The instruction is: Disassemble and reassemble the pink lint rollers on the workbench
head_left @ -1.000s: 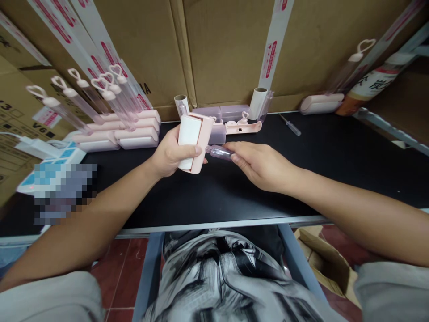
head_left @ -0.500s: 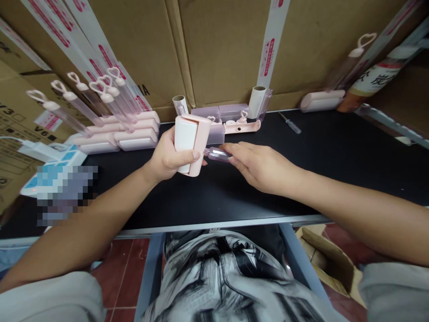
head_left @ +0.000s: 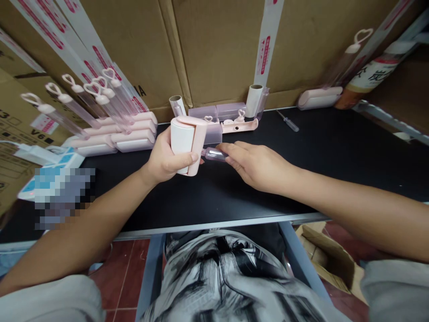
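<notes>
My left hand point(head_left: 166, 158) is wrapped round a lint roller head point(head_left: 186, 141), a white paper roll in a pink cover, held upright above the black table point(head_left: 301, 156). My right hand point(head_left: 256, 163) pinches a clear purple handle point(head_left: 214, 154) that points into the side of the roller head. The handle's tip touches the pink cover; whether it is seated inside I cannot tell.
Several finished pink rollers with clear heart-topped handles point(head_left: 114, 120) lie stacked at the back left. Purple cases point(head_left: 217, 112), a pink cover part point(head_left: 239, 125), two paper rolls point(head_left: 254, 100) and a small screwdriver point(head_left: 287, 121) sit along the cardboard boxes point(head_left: 217, 49). A white power strip point(head_left: 36, 154) lies far left.
Both hands with the roller head and handle have drifted slightly left and closer together; the grips are the same.
</notes>
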`<state>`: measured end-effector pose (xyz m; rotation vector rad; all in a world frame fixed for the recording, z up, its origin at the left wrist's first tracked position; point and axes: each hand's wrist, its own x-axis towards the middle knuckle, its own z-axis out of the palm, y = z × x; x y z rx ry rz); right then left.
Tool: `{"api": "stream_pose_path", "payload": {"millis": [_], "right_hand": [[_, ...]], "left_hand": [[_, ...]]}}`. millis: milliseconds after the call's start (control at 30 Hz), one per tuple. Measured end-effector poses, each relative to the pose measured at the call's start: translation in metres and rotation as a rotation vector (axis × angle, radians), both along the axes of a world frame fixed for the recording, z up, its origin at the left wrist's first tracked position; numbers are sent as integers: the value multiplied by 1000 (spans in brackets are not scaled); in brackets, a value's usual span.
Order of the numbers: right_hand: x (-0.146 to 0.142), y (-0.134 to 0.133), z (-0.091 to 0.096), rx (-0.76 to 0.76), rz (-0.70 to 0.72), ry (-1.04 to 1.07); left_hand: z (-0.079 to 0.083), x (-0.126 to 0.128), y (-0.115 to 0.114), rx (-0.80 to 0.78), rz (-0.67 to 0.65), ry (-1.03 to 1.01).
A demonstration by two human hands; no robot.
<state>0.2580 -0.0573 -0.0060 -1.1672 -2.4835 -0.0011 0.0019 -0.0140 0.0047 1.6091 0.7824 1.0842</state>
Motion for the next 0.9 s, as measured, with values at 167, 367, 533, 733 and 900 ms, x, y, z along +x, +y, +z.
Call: {"api": "stream_pose_path", "payload": {"millis": [167, 367, 533, 733, 900], "right_hand": [[-3, -5, 1, 10, -36, -34], [-6, -9, -1, -16, -45, -30], [-5, -4, -6, -50, 1, 60], [-1, 2, -7, -90, 86, 170], [1, 7, -4, -178, 116, 173]], "left_hand": [[2, 3, -2, -4, 3, 17], [4, 7, -5, 7, -15, 39], [3, 7, -1, 1, -4, 33], [0, 4, 2, -29, -2, 38], [-3, 4, 7, 52, 36, 131]]}}
